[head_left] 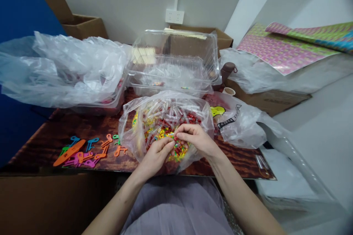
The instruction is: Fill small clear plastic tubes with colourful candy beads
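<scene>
A clear plastic bag [129, 119] lies open on the table in front of me. It is full of slim clear tubes [175, 110], many with red parts, and small yellow, green and red pieces [164, 132]. Over the bag's mouth, my left hand [158, 154] and my right hand [195, 138] meet, fingertips almost touching. Thumb and finger of each hand are pinched closed around a small clear tube with a red end [175, 138]. Fingers hide much of that tube, so its full shape cannot be made out.
Colourful plastic clips [92, 154] are spread on the dark wood-patterned table [44, 139] at left. Behind stand an open clear plastic box [176, 84] and a bag-covered tub [82, 77]. On the right are a printed plastic bag [242, 125], a paper cup [229, 91] and patterned sheets [286, 51].
</scene>
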The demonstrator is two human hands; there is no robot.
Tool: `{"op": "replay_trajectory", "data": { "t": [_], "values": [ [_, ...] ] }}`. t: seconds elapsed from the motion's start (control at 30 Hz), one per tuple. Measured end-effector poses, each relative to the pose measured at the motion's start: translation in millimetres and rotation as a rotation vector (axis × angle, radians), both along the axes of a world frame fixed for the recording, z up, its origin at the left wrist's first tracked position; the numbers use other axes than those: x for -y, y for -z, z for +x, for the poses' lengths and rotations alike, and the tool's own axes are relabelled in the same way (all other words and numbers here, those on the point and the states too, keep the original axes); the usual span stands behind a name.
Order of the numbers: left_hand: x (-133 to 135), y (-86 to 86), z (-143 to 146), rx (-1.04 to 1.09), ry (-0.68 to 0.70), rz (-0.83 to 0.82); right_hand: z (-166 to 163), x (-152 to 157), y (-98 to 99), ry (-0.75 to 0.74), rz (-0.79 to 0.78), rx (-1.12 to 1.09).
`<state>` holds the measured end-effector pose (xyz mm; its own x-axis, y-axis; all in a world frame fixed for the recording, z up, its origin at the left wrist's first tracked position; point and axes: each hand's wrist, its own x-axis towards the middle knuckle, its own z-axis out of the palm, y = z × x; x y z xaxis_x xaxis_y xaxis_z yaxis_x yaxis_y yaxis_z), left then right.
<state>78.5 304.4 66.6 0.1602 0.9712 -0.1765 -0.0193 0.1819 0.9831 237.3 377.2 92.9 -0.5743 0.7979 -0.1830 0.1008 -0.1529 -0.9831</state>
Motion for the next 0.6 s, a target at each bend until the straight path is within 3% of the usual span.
{"op": "replay_trajectory", "data": {
  "t": [0.27, 0.47, 0.6],
  "values": [
    [0.1, 2.3, 1.9, -0.052, -0.051, 0.032, -8.2, 15.2, -4.6, 0.117, 0.284, 0.125],
    [5.8, 4.9, 1.6, 0.015, 0.025, 0.018, -3.2, 11.2, 5.5, 0.114, -0.055, -0.089],
    [8.1, 5.0, 0.8, 0.073, 0.036, -0.015, -2.4, 12.6, 7.2, 0.118, -0.154, -0.126]
  ]
}}
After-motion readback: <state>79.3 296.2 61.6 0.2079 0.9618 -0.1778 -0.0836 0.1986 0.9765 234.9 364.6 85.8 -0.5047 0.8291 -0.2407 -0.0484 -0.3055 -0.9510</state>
